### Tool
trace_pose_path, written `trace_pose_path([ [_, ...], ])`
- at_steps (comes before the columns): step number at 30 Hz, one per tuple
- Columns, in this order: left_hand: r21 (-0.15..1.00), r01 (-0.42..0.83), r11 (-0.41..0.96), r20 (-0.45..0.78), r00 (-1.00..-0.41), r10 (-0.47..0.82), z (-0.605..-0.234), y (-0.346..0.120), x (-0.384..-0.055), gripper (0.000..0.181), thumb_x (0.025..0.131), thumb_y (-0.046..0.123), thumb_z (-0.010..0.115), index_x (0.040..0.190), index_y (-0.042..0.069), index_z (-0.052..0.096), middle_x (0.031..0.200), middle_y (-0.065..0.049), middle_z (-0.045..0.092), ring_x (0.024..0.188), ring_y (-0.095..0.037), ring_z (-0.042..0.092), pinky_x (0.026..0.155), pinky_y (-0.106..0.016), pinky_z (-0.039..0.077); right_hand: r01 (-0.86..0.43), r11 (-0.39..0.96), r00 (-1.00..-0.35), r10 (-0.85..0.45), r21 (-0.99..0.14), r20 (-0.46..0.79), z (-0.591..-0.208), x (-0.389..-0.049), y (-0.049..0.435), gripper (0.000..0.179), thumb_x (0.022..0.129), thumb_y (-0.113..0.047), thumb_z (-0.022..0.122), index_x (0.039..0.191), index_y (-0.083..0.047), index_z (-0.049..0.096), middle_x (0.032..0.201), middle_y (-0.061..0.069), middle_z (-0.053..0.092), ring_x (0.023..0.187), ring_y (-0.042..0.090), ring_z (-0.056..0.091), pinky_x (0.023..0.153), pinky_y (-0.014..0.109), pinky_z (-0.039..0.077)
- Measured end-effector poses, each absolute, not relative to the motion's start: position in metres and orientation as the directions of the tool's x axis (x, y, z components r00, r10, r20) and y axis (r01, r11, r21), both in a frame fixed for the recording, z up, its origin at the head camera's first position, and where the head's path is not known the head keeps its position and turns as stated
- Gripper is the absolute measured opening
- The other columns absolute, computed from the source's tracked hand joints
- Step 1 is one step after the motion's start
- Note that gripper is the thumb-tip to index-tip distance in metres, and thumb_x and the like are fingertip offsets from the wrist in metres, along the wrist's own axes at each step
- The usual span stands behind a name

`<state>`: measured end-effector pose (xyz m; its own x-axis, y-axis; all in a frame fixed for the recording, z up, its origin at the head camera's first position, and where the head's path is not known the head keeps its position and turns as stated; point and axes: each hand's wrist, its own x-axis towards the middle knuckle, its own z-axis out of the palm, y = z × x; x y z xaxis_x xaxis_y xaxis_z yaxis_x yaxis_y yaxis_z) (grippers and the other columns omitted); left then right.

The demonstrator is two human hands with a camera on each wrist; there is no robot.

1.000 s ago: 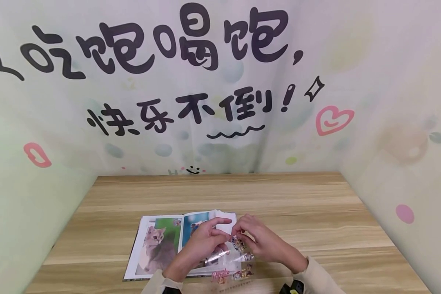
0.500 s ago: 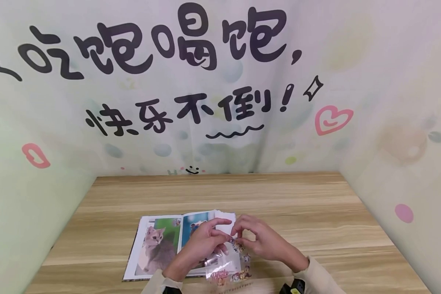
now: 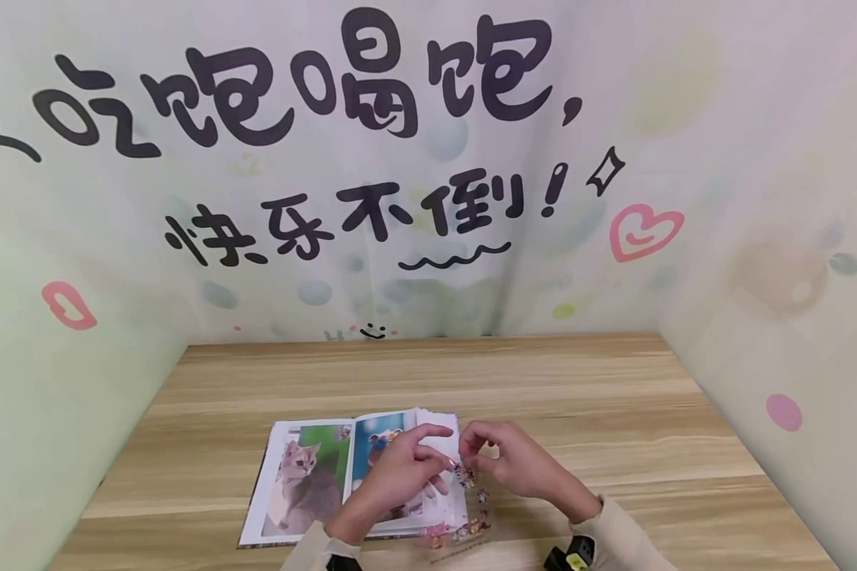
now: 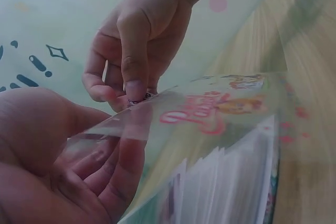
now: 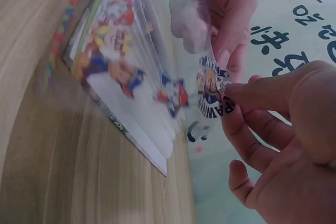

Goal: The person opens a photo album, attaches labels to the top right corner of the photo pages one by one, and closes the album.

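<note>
A clear plastic sticker sheet (image 4: 202,111) with pink lettering and cartoon dog figures hangs between my hands, over the right side of an open photo album (image 3: 259,515). My left hand (image 3: 403,472) holds the sheet's upper edge, thumb above it and fingers below in the left wrist view. My right hand (image 3: 524,464), just to the right, pinches a round cartoon sticker (image 5: 210,87) between thumb and index finger at the same edge. Dark lettering rings this sticker. Through the sheet the right page shows partly; my left hand covers much of its photo.
On the album's left page is a cat photo (image 3: 310,484) with a small sticker at its top right corner. The album lies on a wood-grain table (image 3: 586,381). A pale printed curtain (image 3: 428,301) stands behind the table and along both sides.
My right hand has shifted slightly right, widening the gap to my left fingers. The sticker sheet's lower part has swung and bent. The album stays in place.
</note>
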<state>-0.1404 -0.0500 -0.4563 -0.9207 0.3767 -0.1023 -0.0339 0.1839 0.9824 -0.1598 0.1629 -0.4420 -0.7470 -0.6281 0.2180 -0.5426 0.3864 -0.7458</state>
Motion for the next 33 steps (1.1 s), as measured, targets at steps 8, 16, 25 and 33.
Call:
trace_pose_path([
  [8, 0.980, -0.041, 0.196, -0.110, -0.928, 0.356, -0.463, -0.051, -0.139, 0.040, 0.094, -0.004, 0.056, 0.133, -0.002, 0.052, 0.087, -0.016, 0.074, 0.055, -0.012, 0.062, 0.042, -0.017, 0.041, -0.504, 0.427, -0.789, -0.581, -0.751, 0.199, -0.440, -0.163, 0.169, 0.018, 0.090, 0.003, 0.066, 0.091, -0.015, 0.063, 0.085, -0.005, 0.066, 0.083, 0.009, 0.062, 0.077, 0.029, 0.051],
  [16, 0.983, -0.041, 0.178, -0.099, -0.939, 0.330, -0.469, -0.054, -0.140, 0.041, 0.092, -0.007, 0.055, 0.133, -0.006, 0.050, 0.088, -0.019, 0.073, 0.057, -0.020, 0.069, 0.050, -0.024, 0.054, -0.382, 0.407, -0.861, -0.483, -0.829, 0.160, -0.442, -0.171, 0.180, 0.014, 0.089, 0.004, 0.066, 0.093, -0.010, 0.063, 0.088, 0.003, 0.065, 0.082, 0.014, 0.062, 0.072, 0.027, 0.053],
  [25, 0.986, -0.094, 0.140, -0.133, -0.942, 0.306, -0.473, -0.051, -0.138, 0.044, 0.094, -0.002, 0.058, 0.136, -0.002, 0.047, 0.094, -0.019, 0.072, 0.066, -0.028, 0.073, 0.053, -0.028, 0.057, -0.362, 0.396, -0.882, -0.439, -0.844, 0.172, -0.443, -0.173, 0.182, 0.012, 0.090, 0.005, 0.063, 0.097, -0.004, 0.063, 0.087, 0.005, 0.065, 0.082, 0.014, 0.061, 0.068, 0.025, 0.050],
  [33, 0.989, -0.116, 0.089, -0.136, -0.958, 0.252, -0.477, -0.038, -0.137, 0.048, 0.089, -0.010, 0.059, 0.134, -0.008, 0.045, 0.093, -0.024, 0.070, 0.067, -0.032, 0.073, 0.059, -0.035, 0.060, -0.357, 0.424, -0.899, -0.397, -0.832, 0.183, -0.443, -0.176, 0.183, 0.018, 0.090, 0.003, 0.064, 0.098, -0.013, 0.063, 0.085, -0.001, 0.067, 0.082, 0.011, 0.061, 0.069, 0.027, 0.046],
])
